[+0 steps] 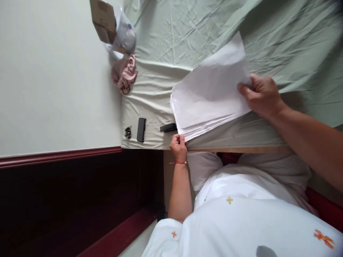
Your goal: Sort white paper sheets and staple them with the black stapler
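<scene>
- In the head view, my left hand [178, 144] was closed, pinching the near corner of the stack of white papers [211, 94] at the edge of the bed.
- My right hand [259, 95] gripped the far side of the same stack, thumb on top and fingers curled under.
- The stack lay on the green sheet [281, 46], touching a black stapler [168, 127].
- A cardboard box [104, 19] stood near the wall; I could not see inside it.
</scene>
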{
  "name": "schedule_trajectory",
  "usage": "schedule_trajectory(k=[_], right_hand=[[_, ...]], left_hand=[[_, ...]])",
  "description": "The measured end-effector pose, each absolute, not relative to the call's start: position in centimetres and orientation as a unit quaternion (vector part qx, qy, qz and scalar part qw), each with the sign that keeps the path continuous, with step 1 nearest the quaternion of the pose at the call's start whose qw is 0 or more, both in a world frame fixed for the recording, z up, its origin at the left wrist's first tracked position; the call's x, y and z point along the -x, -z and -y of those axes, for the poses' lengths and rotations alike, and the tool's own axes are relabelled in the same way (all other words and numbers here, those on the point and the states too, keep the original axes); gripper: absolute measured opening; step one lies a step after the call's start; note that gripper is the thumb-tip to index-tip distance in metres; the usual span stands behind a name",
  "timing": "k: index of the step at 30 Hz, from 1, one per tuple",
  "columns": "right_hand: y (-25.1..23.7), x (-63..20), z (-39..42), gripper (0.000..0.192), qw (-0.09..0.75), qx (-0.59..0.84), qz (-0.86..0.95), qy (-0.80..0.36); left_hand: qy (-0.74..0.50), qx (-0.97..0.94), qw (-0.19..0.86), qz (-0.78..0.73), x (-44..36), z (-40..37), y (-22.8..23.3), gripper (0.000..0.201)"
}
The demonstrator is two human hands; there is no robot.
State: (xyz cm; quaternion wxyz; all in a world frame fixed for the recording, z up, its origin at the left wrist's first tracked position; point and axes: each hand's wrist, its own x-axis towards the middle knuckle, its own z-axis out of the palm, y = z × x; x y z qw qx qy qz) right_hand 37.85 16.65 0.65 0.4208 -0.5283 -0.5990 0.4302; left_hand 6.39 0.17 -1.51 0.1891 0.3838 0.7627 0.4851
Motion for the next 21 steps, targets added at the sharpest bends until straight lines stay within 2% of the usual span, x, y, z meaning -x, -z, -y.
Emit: schedule_trajectory(k=[7, 13, 21], right_hand=[[-0.5, -37.8, -16.6, 0.017, 0.425, 0.528, 0.608, -0.414], [-1.0, -38.0, -16.5, 0.019, 0.421, 0.514, 0.613, -0.427], [0.5, -38.0, -17.1, 0.018, 0.442, 0.487, 0.632, -0.411]], left_hand=[[-0.525, -0.36, 0.201, -0.744, -6.9, -0.3, 1.1, 0.05], [-0.56, -0.317, 0.271, -0.716, -6.7, -1.3, 0.1, 0.064], [-0.552, -0.289, 0.239, -0.745, -6.0, -2.0, 1.1, 0.049]])
